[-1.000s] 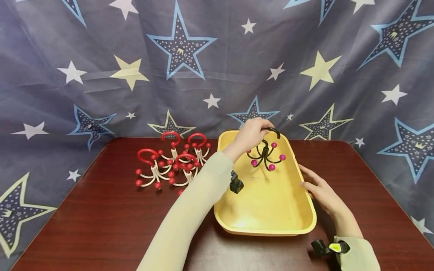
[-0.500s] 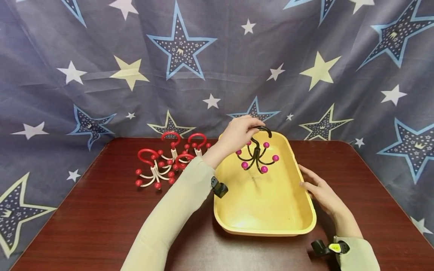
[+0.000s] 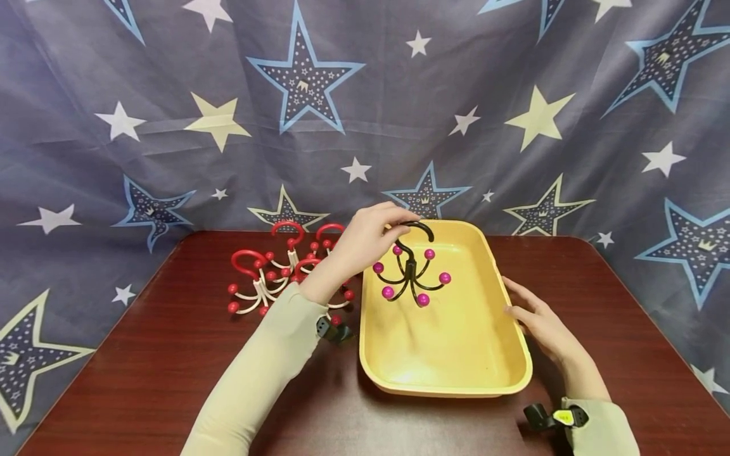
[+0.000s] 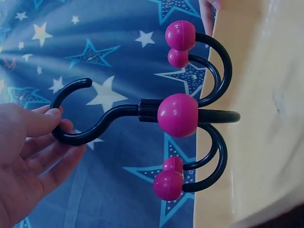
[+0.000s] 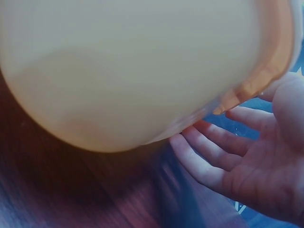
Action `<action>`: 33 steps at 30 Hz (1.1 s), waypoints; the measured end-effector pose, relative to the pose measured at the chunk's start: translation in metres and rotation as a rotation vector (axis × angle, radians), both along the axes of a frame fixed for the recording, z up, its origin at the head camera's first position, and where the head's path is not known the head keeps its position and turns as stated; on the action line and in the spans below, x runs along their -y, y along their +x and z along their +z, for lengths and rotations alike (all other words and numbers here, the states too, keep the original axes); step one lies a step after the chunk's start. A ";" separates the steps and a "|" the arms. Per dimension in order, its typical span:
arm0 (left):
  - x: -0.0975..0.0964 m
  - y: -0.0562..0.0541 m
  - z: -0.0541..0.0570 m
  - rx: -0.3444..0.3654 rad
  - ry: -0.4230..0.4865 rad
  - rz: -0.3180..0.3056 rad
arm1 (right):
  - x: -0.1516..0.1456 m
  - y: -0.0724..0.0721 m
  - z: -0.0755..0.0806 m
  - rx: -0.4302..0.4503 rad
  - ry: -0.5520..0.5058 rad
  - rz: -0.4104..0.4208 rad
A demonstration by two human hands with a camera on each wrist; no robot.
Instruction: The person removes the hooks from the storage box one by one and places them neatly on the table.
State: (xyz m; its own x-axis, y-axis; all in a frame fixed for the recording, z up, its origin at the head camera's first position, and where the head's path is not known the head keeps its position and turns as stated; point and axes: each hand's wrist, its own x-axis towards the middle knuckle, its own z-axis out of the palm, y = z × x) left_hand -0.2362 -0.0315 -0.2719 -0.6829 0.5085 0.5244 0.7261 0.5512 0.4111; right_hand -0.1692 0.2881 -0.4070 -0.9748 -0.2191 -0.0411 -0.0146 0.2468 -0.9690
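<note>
My left hand [image 3: 371, 237] pinches the curved hook of a black multi-arm hook hanger [image 3: 410, 271] with magenta ball tips. In the left wrist view the hanger [image 4: 147, 111] hangs from thumb and fingers, its ball-tipped arms spread out. It is held up over the left back part of a yellow plastic tray [image 3: 445, 354]. My right hand [image 3: 544, 329] rests against the tray's right side. In the right wrist view its fingers [image 5: 204, 164] lie fairly straight, their tips at the tray's outer wall [image 5: 118, 109].
Several white hook hangers with red hooks and red balls [image 3: 259, 291] stand grouped left of the tray, partly behind the left forearm. All stand on a dark red-brown wooden table [image 3: 142, 373]. A grey star-patterned cloth [image 3: 365, 107] hangs behind the table.
My left hand has carried the black hook hanger leftward across the tray, toward its left rim. The right hand and the tray have stayed in place.
</note>
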 end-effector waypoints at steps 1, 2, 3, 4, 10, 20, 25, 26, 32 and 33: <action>0.003 0.002 0.000 0.002 0.005 0.001 | 0.000 0.000 0.000 0.000 -0.001 -0.002; 0.007 0.004 0.000 0.006 0.012 -0.001 | 0.000 0.000 0.000 0.000 -0.002 -0.002; 0.010 0.005 0.000 0.010 0.016 -0.002 | 0.000 0.000 0.000 0.000 -0.002 -0.004; 0.014 0.007 0.000 0.010 0.021 -0.002 | 0.000 0.000 0.000 0.000 -0.002 -0.005; 0.034 0.014 -0.002 -0.030 0.059 -0.001 | 0.001 0.001 0.000 0.005 -0.002 -0.005; 0.068 0.032 -0.008 -0.049 0.108 0.028 | 0.000 0.000 -0.001 0.002 0.005 -0.013; 0.083 0.043 -0.011 -0.032 0.117 0.036 | 0.001 0.000 -0.001 0.008 0.003 -0.012; 0.086 0.045 -0.012 -0.030 0.121 0.037 | 0.001 0.000 -0.001 0.009 0.002 -0.011; 0.106 0.058 -0.020 -0.066 0.133 0.063 | 0.001 0.000 -0.001 0.006 0.008 -0.013; 0.109 0.060 -0.021 -0.073 0.136 0.069 | 0.001 0.000 -0.001 0.006 0.008 -0.014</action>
